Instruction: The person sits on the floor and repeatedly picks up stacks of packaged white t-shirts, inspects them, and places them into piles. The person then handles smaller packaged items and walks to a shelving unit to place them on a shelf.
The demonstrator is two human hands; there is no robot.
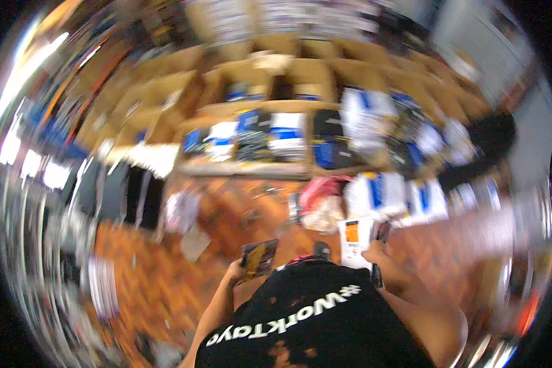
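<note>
My left hand (pixel 234 271) grips a dark flat packet with a gold-coloured pattern (pixel 259 258) at the left of my body. On the other side, my right hand (pixel 376 254) is closed around a white printed sheet or pack with an orange square (pixel 355 244). A dark narrow object (pixel 382 231) shows by the fingers of that hand; blur hides what it is. Just beyond lies a pink and cream bundle (pixel 322 204) on the floor, beside white packs with blue bands (pixel 377 195).
Open cardboard boxes (pixel 253 171) stand in rows ahead, several holding black, white and blue packs (pixel 287 133). Brown patterned flooring (pixel 152 276) spreads around me. Dark and grey upright items (pixel 112 188) stand at the left, near a pale plastic-like bundle (pixel 182 209).
</note>
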